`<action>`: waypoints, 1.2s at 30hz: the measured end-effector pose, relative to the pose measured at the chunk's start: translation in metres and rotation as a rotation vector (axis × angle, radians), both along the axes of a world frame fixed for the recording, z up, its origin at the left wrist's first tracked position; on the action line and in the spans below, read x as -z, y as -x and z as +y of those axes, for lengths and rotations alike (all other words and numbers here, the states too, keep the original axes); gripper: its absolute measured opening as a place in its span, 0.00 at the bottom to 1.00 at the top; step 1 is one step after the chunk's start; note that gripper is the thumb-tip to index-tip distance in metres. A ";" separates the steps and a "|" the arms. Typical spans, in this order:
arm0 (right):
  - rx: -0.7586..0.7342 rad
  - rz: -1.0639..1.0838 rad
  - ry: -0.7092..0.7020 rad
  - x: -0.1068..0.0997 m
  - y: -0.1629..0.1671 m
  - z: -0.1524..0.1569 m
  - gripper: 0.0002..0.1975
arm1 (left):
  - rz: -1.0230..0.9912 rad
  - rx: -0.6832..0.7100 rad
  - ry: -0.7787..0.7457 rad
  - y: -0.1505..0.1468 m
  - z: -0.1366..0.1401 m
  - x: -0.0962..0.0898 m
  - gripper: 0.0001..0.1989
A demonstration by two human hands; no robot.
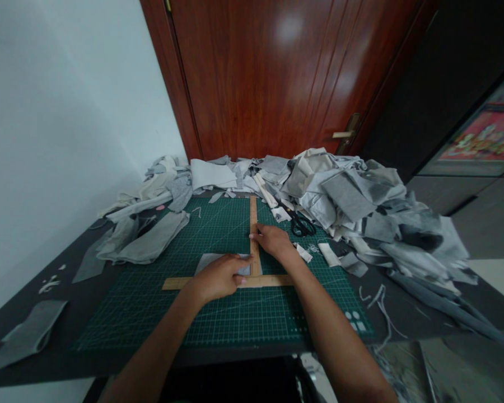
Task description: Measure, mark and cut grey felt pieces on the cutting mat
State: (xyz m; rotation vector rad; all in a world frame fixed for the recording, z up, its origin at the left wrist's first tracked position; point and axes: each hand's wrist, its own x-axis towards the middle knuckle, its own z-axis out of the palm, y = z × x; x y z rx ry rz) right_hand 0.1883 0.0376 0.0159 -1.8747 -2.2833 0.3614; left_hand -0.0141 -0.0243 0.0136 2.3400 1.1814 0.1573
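A wooden T-square (254, 210) lies on the green cutting mat (151, 313), its long blade pointing away from me and its crossbar near me. Partly under it is a small grey fabric piece (208, 258), half covered by my left hand (219, 277). The fingers of that hand reach onto the lower blade, with the thumb by the crossbar. Farther up, my right hand (274, 242) has its thumb and fingers closed around the edges of the blade. Black-handled scissors (303, 225) rest on the mat beyond my right hand.
Heaped grey and white fabric scraps (353, 196) fill the right and back of the dark table (96, 366). More cloth (151, 240) lies at the left, and a folded grey piece (31, 333) sits near the front left corner. A wooden door (260, 78) stands behind.
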 end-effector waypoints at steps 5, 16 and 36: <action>0.004 0.003 -0.001 -0.001 0.000 0.000 0.18 | 0.006 -0.017 0.014 -0.002 -0.003 -0.006 0.25; 0.027 0.003 0.019 -0.003 0.002 0.000 0.17 | 0.008 -0.004 0.011 0.000 -0.001 -0.002 0.26; 0.036 0.052 0.028 -0.003 0.002 0.000 0.17 | -0.002 -0.003 -0.004 0.000 -0.002 -0.004 0.28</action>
